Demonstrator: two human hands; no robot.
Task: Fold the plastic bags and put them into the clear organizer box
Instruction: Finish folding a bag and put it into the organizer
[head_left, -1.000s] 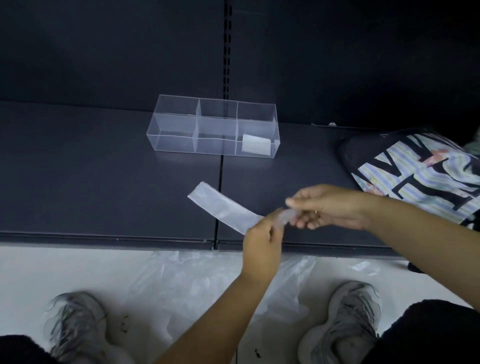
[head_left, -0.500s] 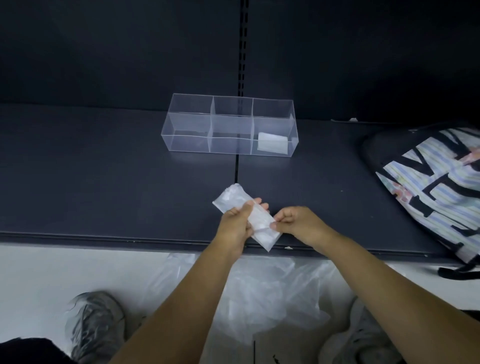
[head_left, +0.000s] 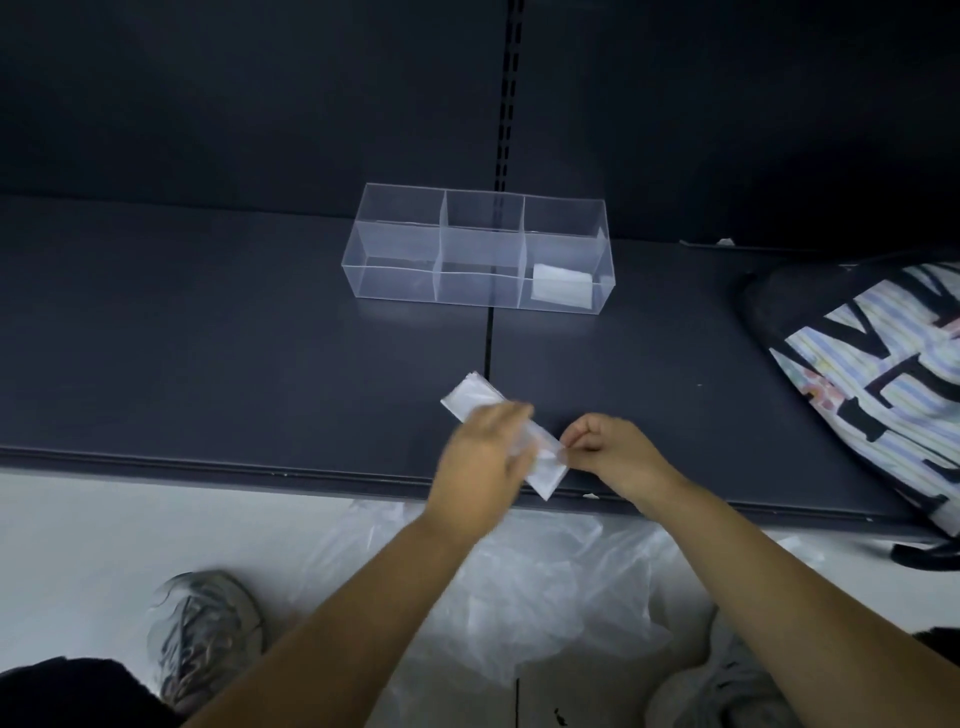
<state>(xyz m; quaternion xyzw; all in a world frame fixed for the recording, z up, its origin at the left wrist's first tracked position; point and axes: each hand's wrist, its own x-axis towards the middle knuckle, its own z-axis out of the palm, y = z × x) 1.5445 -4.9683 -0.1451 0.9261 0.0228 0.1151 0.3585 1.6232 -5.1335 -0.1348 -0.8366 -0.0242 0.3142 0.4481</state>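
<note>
The dark shelf (head_left: 208, 364) carries the clear organizer box (head_left: 395, 283) near its back and a striped bag (head_left: 883, 374) at right; crumpled plastic bags (head_left: 545, 587) lie on the floor (head_left: 78, 545).

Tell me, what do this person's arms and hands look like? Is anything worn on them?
Both forearms are bare; no sleeves come into view. The left hand and the right hand wear no gloves, and neither wrist carries a watch or band. No ring shows, though the left hand is blurred, so small details there cannot be told.
</note>
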